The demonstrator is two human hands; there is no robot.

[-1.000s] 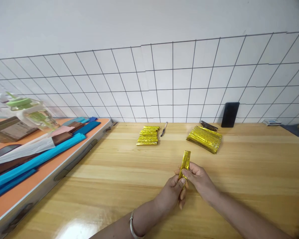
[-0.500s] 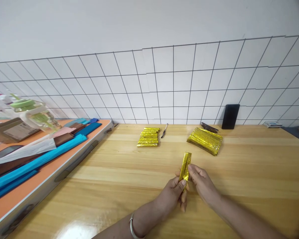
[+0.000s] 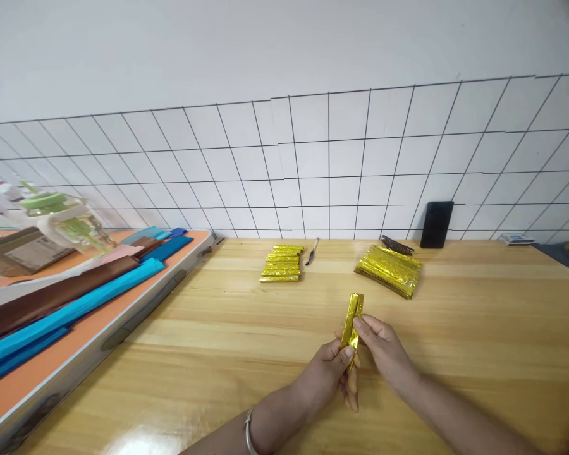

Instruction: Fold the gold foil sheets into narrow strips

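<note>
A narrow folded strip of shiny gold foil (image 3: 351, 319) is held above the wooden table, its long sides folded in toward a lengthwise gap. My left hand (image 3: 329, 366) pinches the lower end, thumb on top, other fingers underneath. On the right edge, about midway up, my right hand (image 3: 383, 344) presses with its thumb; its other fingertips are hidden behind the foil. Farther back to the right lies a thick stack of flat gold foil sheets (image 3: 389, 270). Several narrow folded gold foil strips (image 3: 281, 264) lie in a column at the back left.
A pen (image 3: 312, 251) lies beside the folded strips. Behind the foil stack are a dark elongated object (image 3: 397, 244) and a black upright slab (image 3: 436, 224) against the tiled wall. At left, an orange surface (image 3: 83, 338) carries blue and brown sheets (image 3: 114, 281), a box (image 3: 28, 249) and a green-lidded bottle (image 3: 69, 221).
My right thumb has shifted slightly left and down along the foil strip. The view has tilted up a little. Both hands keep their hold.
</note>
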